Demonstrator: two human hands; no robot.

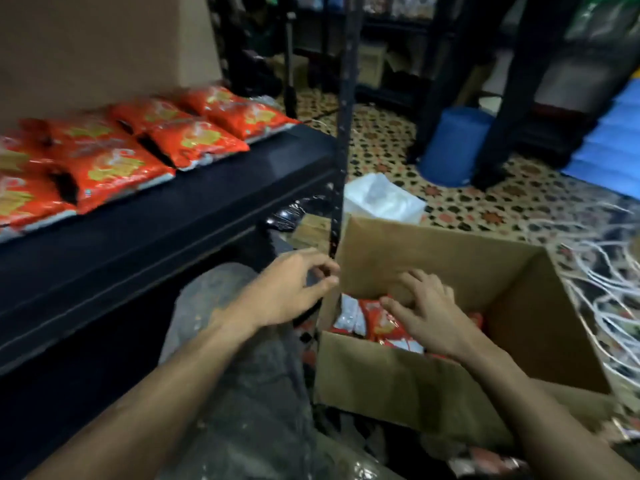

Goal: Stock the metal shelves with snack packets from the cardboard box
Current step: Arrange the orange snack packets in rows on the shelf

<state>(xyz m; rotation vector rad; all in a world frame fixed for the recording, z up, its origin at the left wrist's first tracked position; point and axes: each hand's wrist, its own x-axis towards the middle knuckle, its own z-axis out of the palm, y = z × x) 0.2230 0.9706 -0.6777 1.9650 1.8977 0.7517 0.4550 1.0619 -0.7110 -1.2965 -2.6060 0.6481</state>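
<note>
Snack packets (382,325) are seen lower right in the cardboard box (519,306), just under the spread right hand (429,313); the left hand (287,289) grip is unclear.

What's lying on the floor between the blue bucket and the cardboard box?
In the head view, a crumpled white plastic bag lies there on the patterned floor.

Under the right hand (427,315): cardboard box (526,306), snack packets (382,323) inside. Just beside the box's far left corner, at the fingertips of the left hand (287,289): shelf post (341,161). Left of and beyond the left hand: metal shelf (180,213), carrying rows of packets (194,143), carton (104,46) behind them. Beyond both hands, on the floor: plastic bag (381,199), then drum (453,143).
</note>
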